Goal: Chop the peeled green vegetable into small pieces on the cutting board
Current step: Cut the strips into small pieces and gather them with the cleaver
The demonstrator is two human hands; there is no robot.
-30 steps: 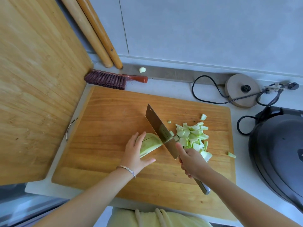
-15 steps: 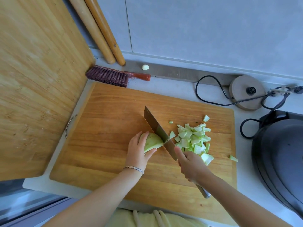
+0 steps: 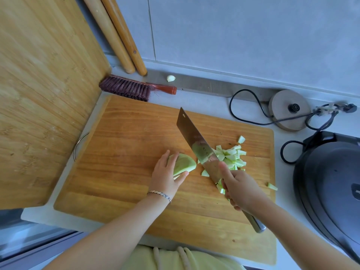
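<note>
Now the vegetable lies left-to-right, cut end facing the cleaver.

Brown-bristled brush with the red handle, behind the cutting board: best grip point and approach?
Grip the red handle of the brown-bristled brush, coming from above at its right end. It lies flat on the counter with the handle pointing right into open space. The bristle head is tucked against the upright bamboo board.

Left hand holds vegetable — right hand grips cleaver.
</note>
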